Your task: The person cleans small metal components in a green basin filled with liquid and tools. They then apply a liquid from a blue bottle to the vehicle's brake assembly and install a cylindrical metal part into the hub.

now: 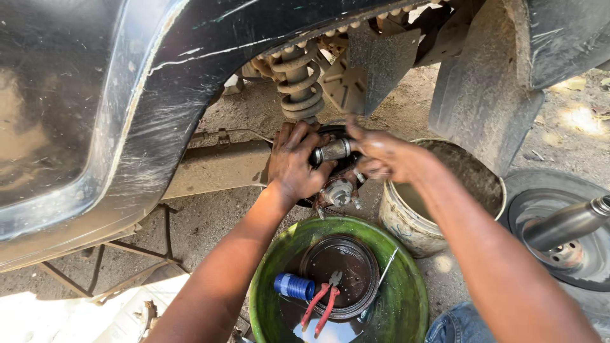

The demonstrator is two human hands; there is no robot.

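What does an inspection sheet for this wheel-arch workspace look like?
Surface: bare dirt ground, dusty.
Job's things: metal cylinder at the wheel hub, under the coil spring.
Clutter: green basin holding red pliers, a blue cap, a screwdriver and a dark round plate; dirty bucket; wheel lying flat.
Hands: left hand grips the cylinder; right hand touches the hub, greasy.
Cables: nothing seen.
Surroundings: black car body, mud flap.

Your hands are boxed in: coil spring at twelve o'clock, green basin at six, bucket at four.
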